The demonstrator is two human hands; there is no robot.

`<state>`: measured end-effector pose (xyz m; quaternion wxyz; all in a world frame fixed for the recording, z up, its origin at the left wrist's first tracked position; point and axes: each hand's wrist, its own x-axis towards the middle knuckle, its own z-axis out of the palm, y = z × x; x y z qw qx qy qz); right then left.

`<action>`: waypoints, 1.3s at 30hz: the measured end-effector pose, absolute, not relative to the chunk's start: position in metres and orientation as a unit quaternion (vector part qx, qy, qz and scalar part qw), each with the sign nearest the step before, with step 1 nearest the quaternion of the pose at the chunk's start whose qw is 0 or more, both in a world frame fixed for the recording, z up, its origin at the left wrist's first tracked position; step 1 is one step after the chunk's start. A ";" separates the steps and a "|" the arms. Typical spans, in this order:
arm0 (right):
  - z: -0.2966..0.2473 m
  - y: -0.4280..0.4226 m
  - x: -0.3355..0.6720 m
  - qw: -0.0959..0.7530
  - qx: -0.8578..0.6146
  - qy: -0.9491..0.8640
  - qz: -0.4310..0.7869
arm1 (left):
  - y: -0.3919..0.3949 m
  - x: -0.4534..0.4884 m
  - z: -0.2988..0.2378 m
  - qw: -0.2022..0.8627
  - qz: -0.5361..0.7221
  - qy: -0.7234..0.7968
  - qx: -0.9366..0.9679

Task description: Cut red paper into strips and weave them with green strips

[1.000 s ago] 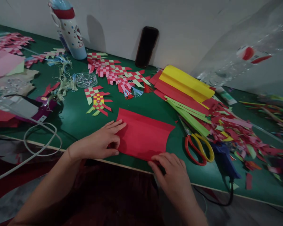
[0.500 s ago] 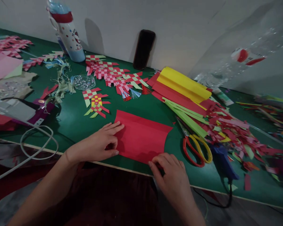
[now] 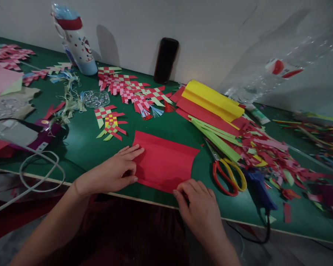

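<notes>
A sheet of red paper [image 3: 165,160] lies near the front edge of the green table, with a faint crease along its far side. My left hand [image 3: 115,170] rests on its left end, fingers stretched over the paper and thumb at the near corner. At the near right corner, my right hand [image 3: 198,201] has its fingers curled, thumb and fingertips pinching the paper's edge. To the right of the sheet lie scissors [image 3: 226,175] with one red and one yellow handle, partly under light green paper strips [image 3: 216,136].
Woven paper fish [image 3: 133,88] lie behind the sheet. Folded yellow paper [image 3: 212,99] sits on red sheets, beside a heap of paper scraps [image 3: 274,155]. A blue glue gun [image 3: 259,188] is at the right. A phone [image 3: 166,60] and a bottle [image 3: 79,42] stand by the wall.
The whole view has shifted slightly. Both hands keep nearly the same places on the red paper.
</notes>
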<state>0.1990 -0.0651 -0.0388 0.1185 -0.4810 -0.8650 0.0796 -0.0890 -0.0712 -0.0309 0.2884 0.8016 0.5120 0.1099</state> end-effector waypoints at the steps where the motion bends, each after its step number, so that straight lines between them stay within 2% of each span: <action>1: -0.038 -0.065 0.199 0.119 -0.481 -0.865 0.080 | -0.071 -0.089 -0.031 0.285 0.112 0.511 0.803; 19: -0.039 -0.066 0.199 0.089 -0.492 -0.862 0.081 | -0.073 -0.088 -0.032 0.258 0.121 0.506 0.814; 30: -0.036 -0.068 0.195 0.092 -0.455 -0.879 0.113 | -0.087 -0.083 -0.032 0.175 0.170 0.497 0.833; 39: -0.029 -0.059 0.194 0.042 -0.472 -0.868 0.145 | -0.083 -0.083 -0.027 0.219 0.123 0.515 0.820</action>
